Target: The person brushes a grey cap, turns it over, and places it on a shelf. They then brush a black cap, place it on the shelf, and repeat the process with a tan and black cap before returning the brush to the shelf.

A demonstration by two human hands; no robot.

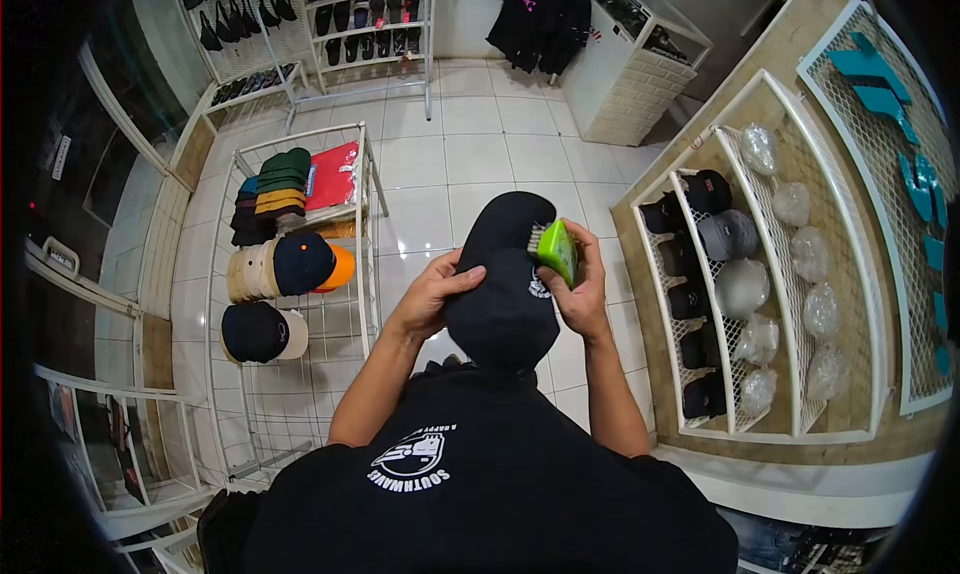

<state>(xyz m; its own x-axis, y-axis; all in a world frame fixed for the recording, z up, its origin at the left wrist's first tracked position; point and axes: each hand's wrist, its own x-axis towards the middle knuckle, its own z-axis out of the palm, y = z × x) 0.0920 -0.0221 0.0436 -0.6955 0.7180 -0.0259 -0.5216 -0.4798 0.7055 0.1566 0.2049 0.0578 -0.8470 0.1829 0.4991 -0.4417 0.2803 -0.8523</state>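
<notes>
A black cap point(490, 299) is held up in front of my chest, its brim pointing away from me. A small white emblem shows on the cap's right side. My left hand point(433, 289) grips the cap's left edge, thumb on top and the other fingers hidden beneath. In my right hand point(585, 294) is a bright green brush point(557, 253) with pale bristles. The bristles face left against the cap near where brim and crown meet; whether they press on it is hard to tell.
To the left, a white wire rack point(365, 204) carries stacked caps point(283, 174) and a red packaged garment point(332, 174). On the right, slanted white shelves point(790, 224) hold more caps, several wrapped in clear plastic. A glass-topped counter point(635, 84) stands ahead on the tiled floor point(470, 159).
</notes>
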